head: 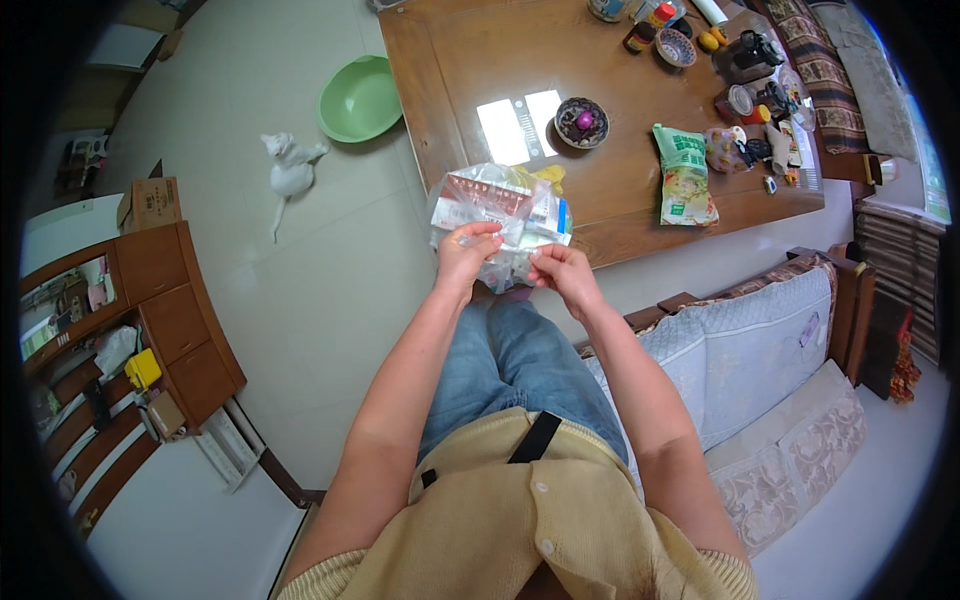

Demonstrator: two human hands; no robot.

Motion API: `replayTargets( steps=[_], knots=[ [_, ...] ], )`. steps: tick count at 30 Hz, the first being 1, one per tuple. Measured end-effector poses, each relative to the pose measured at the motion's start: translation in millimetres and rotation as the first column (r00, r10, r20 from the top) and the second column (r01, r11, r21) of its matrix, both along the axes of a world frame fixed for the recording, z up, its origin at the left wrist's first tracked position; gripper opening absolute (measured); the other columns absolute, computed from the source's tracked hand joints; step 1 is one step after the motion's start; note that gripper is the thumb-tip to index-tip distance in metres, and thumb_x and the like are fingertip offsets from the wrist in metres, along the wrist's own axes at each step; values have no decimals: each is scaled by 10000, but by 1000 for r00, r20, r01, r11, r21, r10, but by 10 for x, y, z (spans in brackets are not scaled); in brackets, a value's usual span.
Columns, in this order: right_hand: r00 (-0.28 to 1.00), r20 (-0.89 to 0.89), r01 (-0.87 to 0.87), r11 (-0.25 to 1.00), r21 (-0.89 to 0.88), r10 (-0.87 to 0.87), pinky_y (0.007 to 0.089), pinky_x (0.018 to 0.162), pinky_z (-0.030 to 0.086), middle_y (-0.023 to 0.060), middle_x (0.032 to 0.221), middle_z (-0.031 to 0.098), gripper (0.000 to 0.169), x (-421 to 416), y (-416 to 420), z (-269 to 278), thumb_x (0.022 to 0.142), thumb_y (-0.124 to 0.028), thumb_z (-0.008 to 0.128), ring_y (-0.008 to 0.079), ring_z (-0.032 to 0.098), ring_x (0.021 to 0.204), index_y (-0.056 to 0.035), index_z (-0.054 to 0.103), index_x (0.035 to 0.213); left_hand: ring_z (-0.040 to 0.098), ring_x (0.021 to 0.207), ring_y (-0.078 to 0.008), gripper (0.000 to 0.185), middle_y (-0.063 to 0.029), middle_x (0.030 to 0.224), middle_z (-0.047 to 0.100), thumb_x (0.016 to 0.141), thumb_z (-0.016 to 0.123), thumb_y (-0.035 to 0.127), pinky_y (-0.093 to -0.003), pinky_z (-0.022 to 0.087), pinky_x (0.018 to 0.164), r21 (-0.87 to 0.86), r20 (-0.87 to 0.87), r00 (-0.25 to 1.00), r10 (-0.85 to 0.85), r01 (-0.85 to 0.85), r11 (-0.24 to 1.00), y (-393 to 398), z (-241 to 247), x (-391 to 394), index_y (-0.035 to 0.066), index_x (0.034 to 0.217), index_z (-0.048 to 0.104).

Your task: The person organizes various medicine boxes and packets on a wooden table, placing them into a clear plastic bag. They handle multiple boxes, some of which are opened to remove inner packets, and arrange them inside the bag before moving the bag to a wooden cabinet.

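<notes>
A clear plastic bag (495, 202) with printed cartons or packets inside is in front of me, at the near left corner of a wooden table (622, 187). My left hand (469, 251) pinches the bag's gathered plastic between thumb and fingers. Close by on the right, my right hand (561, 270) grips another part of the same plastic. A yellow crumpled thing (551, 177) shows behind the bag. Farther back on the table is a patterned bowl (582, 123) with a small purple object in it. The bag's underside is partly hidden by my hands.
A green and white printed packet (686, 176) lies right of the bowl, near several jars and bottles. On the tiled floor at left are a green basin (361, 99) and a white cat (291, 169). A cushioned wooden sofa (742, 352) stands at right.
</notes>
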State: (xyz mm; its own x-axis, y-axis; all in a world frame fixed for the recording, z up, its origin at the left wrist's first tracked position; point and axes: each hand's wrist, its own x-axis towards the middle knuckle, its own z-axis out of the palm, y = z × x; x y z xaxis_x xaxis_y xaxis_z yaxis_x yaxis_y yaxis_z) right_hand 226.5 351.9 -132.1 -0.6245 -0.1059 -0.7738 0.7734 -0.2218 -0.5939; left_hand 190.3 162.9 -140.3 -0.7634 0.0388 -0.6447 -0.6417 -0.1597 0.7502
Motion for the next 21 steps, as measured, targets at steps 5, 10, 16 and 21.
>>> replayTargets(
  steps=[5, 10, 16, 21],
  knots=[
    [998, -16, -62, 994, 90, 64, 225, 599, 487, 24, 789, 661, 108, -334, 17, -184, 907, -110, 647, 82, 619, 672, -15, 647, 958, 606, 794, -152, 114, -30, 861, 687, 802, 694, -27, -277, 515, 717, -368, -199, 961, -193, 109, 923, 64, 176, -152, 27, 901, 712],
    [911, -243, -197, 869, 453, 334, 310, 627, 514, 59, 755, 661, 132, -622, -71, -201, 855, -65, 643, 179, 641, 660, 0, 647, 971, 592, 928, -251, 152, -60, 878, 661, 731, 686, -66, -357, 507, 785, -672, -583, 614, -532, 4, 741, -22, -5, -243, 29, 848, 697],
    [558, -577, -130, 750, 648, 596, 406, 885, 489, 183, 1006, 665, 262, -964, -129, 99, 803, -6, 525, 340, 626, 980, 19, 638, 1037, 587, 908, -293, 305, -96, 952, 630, 608, 683, -91, -380, 502, 784, -757, -577, 420, -700, 47, 652, -96, 54, -429, 36, 883, 646],
    [624, -580, -320, 849, 421, 523, 392, 949, 458, 183, 1105, 653, 304, -1009, -210, -123, 876, -69, 465, 333, 609, 1051, 8, 626, 1122, 601, 869, -266, 272, -57, 950, 617, 669, 647, -20, -336, 526, 737, -870, -490, 177, -854, -37, 492, -145, 17, -593, 78, 923, 638]
  ],
)
